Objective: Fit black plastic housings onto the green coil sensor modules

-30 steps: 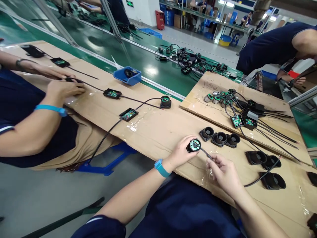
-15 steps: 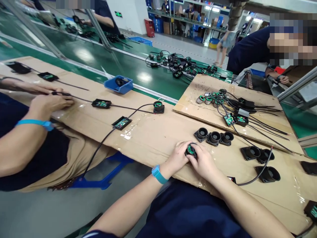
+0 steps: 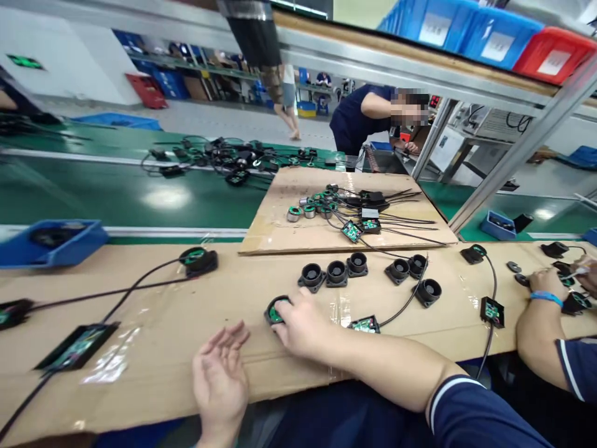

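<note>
Right hand presses down on one round black part with green board, fingers closed over it, on cardboard bench top. Left hand open, palm up, empty, just beside. Six black round housings behind: three in row, three clustered right. One small circuit box near forearm.

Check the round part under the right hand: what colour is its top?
Green top in a black housing, half covered by the right hand; head view.
</note>
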`<state>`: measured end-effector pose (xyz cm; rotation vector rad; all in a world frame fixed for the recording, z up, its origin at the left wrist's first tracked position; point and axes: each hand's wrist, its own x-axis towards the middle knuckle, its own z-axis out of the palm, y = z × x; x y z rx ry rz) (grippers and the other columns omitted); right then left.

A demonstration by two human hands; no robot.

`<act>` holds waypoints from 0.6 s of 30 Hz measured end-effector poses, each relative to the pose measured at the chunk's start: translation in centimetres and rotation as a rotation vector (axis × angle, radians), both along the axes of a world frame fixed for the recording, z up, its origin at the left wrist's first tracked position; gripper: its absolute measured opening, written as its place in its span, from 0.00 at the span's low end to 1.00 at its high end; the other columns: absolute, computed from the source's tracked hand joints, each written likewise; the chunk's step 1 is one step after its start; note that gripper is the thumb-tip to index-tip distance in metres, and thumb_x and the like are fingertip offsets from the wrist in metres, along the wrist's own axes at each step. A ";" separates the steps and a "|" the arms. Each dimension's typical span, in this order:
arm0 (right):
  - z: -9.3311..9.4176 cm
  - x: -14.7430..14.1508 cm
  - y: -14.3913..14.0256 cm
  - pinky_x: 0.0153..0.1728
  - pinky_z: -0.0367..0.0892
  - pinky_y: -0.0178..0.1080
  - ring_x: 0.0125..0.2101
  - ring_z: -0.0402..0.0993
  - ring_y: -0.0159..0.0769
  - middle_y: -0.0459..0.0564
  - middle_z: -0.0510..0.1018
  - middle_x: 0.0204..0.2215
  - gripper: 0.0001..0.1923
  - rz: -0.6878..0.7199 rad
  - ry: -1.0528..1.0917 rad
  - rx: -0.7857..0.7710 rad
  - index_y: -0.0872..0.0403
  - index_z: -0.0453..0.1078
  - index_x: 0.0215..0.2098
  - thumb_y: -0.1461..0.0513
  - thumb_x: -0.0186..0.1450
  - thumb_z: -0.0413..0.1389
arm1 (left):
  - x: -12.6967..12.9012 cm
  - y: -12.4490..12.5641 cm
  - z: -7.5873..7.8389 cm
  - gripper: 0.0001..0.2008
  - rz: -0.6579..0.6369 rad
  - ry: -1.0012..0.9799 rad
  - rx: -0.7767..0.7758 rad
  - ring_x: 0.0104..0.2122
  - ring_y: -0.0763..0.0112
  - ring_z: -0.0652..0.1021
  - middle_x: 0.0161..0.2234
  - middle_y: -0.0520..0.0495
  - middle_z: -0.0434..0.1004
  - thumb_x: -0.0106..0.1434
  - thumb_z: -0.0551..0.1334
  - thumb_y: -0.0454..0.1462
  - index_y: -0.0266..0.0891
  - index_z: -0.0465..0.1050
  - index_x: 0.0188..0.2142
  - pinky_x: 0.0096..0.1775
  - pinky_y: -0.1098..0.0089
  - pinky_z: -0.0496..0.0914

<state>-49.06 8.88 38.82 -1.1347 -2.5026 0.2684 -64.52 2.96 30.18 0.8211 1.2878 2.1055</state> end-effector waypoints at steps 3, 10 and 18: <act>-0.4 -0.4 0.0 0.49 0.68 0.44 0.45 0.66 0.46 0.57 0.73 0.44 0.18 -0.032 0.073 0.065 0.55 0.70 0.51 0.53 0.69 0.56 | 0.5 -0.8 0.6 0.27 -0.016 -0.024 -0.020 0.50 0.58 0.77 0.44 0.43 0.77 0.64 0.60 0.60 0.40 0.68 0.46 0.60 0.48 0.66; -0.2 -0.3 0.5 0.48 0.69 0.43 0.43 0.68 0.45 0.56 0.75 0.39 0.17 -0.049 0.011 0.038 0.56 0.73 0.46 0.51 0.68 0.57 | 2.0 -2.1 0.8 0.29 -0.091 -0.013 -0.125 0.47 0.57 0.78 0.44 0.44 0.76 0.62 0.59 0.62 0.40 0.70 0.44 0.61 0.47 0.65; -0.5 0.1 1.4 0.50 0.67 0.46 0.40 0.69 0.45 0.59 0.77 0.35 0.13 -0.023 -0.072 -0.002 0.59 0.74 0.40 0.57 0.66 0.59 | 4.2 -2.6 -0.5 0.36 -0.094 0.101 -0.139 0.63 0.49 0.67 0.61 0.34 0.66 0.64 0.52 0.66 0.40 0.65 0.55 0.65 0.47 0.59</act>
